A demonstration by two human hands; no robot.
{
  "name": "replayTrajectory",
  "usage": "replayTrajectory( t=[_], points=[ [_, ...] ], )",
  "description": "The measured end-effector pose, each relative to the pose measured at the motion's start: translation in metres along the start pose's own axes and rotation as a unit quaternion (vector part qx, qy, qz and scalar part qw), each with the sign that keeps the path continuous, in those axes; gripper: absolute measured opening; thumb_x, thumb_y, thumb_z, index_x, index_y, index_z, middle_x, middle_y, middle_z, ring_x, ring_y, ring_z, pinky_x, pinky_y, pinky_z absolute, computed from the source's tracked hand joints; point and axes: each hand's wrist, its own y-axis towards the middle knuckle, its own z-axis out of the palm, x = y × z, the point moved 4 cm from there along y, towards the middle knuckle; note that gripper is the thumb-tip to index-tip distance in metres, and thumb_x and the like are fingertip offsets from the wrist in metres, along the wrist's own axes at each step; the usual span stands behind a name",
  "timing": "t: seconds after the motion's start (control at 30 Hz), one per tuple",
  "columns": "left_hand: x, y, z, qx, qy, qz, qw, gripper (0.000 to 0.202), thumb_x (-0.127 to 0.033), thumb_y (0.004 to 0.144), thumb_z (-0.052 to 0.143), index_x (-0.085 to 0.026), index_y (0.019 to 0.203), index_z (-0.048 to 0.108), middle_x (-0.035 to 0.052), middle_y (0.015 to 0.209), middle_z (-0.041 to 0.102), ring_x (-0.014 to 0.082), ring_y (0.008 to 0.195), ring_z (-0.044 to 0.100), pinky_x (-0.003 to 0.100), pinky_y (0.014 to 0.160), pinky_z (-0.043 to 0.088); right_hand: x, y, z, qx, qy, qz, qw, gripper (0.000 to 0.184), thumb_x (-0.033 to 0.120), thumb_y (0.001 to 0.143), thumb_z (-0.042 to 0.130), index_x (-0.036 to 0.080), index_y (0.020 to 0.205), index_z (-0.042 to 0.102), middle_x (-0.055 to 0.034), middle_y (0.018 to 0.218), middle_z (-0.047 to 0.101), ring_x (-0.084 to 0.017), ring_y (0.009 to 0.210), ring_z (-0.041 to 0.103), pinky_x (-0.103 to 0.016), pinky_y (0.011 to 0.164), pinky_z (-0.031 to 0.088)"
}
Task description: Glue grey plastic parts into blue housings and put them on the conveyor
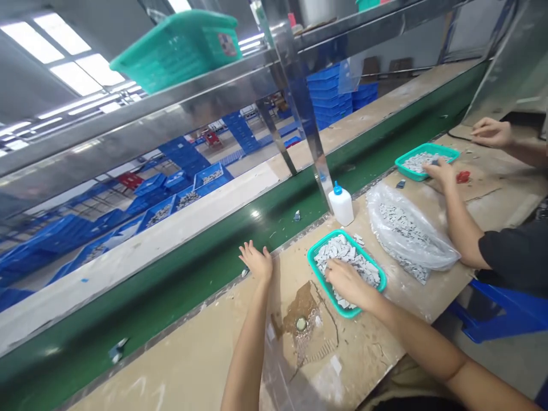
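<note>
My left hand point(257, 261) is open, its fingers spread over the near edge of the green conveyor belt point(205, 285). A small pale and dark piece point(244, 273) lies by its fingers. My right hand point(347, 282) reaches into a teal plastic basket point(382, 281) full of small flat white-grey pieces point(363, 268). Its fingers are bent together among them, and whatever they grip is hidden. On the worktable point(205, 354), between my forearms, a torn brown patch point(299, 305) bears a small round pale disc point(301, 323).
A white bottle with a blue cap point(341, 206) stands behind the basket. To the right lies a clear plastic bag point(411, 231) of similar pieces. Farther right, a co-worker's hands point(443, 174) are at another teal basket point(402, 164). A metal post point(314, 142) rises beyond the belt's near edge.
</note>
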Motion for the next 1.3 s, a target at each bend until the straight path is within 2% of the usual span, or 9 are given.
replayTrajectory(
  t=[0.27,0.47,0.63,0.73,0.87,0.97,1.07,1.13,1.3],
  points=[
    [-0.1,0.033,0.079,0.138,-0.013,0.061,0.988,0.06,-0.038,0.09,0.055,0.001,0.136,0.049,0.0342,0.141,0.053,0.0422,0.138,0.049,0.054,0.112,0.042,-0.004,0.01,-0.011,-0.083,0.091,0.011,0.992,0.015,0.02,0.096,0.053,0.016,0.094,0.067,-0.0108,0.1,0.072,-0.024,0.101,0.064,-0.032,0.087,0.048],
    [-0.129,0.04,0.091,0.177,0.019,0.034,0.983,0.045,-0.015,0.091,0.038,0.004,0.128,0.055,0.0382,0.128,0.058,0.0474,0.128,0.057,0.061,0.102,0.046,-0.021,0.019,-0.019,-0.152,0.251,0.067,0.954,0.022,0.027,0.099,0.052,0.02,0.114,0.066,-0.0042,0.102,0.077,-0.017,0.089,0.072,-0.025,0.076,0.052],
    [-0.117,0.038,0.059,0.174,0.006,0.009,0.985,0.041,-0.011,0.082,0.051,-0.004,0.121,0.062,0.0337,0.128,0.062,0.0493,0.135,0.049,0.063,0.109,0.038,-0.027,0.025,-0.003,-0.126,0.589,0.12,0.79,0.027,0.031,0.084,0.069,0.021,0.109,0.074,-0.0023,0.083,0.074,-0.016,0.059,0.068,-0.029,0.061,0.055],
    [-0.101,0.029,0.037,0.166,-0.146,-0.085,0.972,0.038,-0.005,0.072,0.062,-0.014,0.109,0.064,0.0206,0.119,0.069,0.0405,0.136,0.052,0.055,0.115,0.037,-0.03,0.027,-0.001,-0.128,0.657,0.121,0.733,0.034,0.048,0.077,0.075,0.019,0.097,0.073,-0.001,0.074,0.068,-0.019,0.064,0.07,-0.032,0.064,0.057],
    [-0.071,-0.005,0.015,0.211,-0.334,-0.21,0.894,0.027,-0.001,0.072,0.063,-0.015,0.095,0.063,0.0083,0.087,0.073,0.0239,0.102,0.072,0.04,0.102,0.054,-0.031,0.024,-0.003,-0.108,0.681,0.123,0.714,0.055,0.059,0.06,0.085,0.019,0.093,0.067,-0.0026,0.079,0.07,-0.023,0.076,0.073,-0.033,0.066,0.058],
    [-0.043,-0.041,-0.006,0.227,-0.431,-0.262,0.833,0.023,0.0,0.076,0.06,-0.012,0.095,0.065,0.0078,0.086,0.074,0.0158,0.088,0.073,0.03,0.097,0.057,-0.028,0.018,-0.004,-0.073,0.688,0.125,0.711,0.056,0.056,0.056,0.088,0.019,0.093,0.066,-0.0024,0.077,0.071,-0.019,0.068,0.07,-0.029,0.058,0.054],
    [-0.019,-0.082,-0.025,0.233,-0.585,-0.315,0.71,0.021,0.0,0.076,0.066,-0.013,0.092,0.065,0.0055,0.085,0.074,0.0125,0.085,0.072,0.023,0.091,0.057,-0.024,0.013,-0.004,-0.042,0.691,0.129,0.71,0.045,0.049,0.061,0.088,0.02,0.088,0.067,-0.0018,0.076,0.073,-0.015,0.064,0.067,-0.025,0.056,0.051],
    [-0.003,-0.105,-0.035,0.218,-0.639,-0.339,0.655,0.023,0.0,0.073,0.072,-0.014,0.091,0.065,0.0024,0.081,0.072,0.0102,0.078,0.071,0.018,0.079,0.056,-0.022,0.011,-0.004,-0.025,0.688,0.136,0.712,0.041,0.043,0.059,0.09,0.021,0.084,0.067,0.0,0.071,0.071,-0.014,0.06,0.066,-0.025,0.055,0.05],
    [0.029,-0.141,-0.047,0.177,-0.665,-0.365,0.626,0.025,-0.002,0.067,0.081,-0.016,0.082,0.067,-0.0019,0.075,0.069,0.0065,0.067,0.064,0.015,0.071,0.051,-0.016,0.009,0.002,-0.001,0.674,0.155,0.722,0.049,0.044,0.048,0.096,0.02,0.083,0.07,-0.002,0.072,0.074,-0.017,0.063,0.07,-0.03,0.063,0.058]
  ],
)
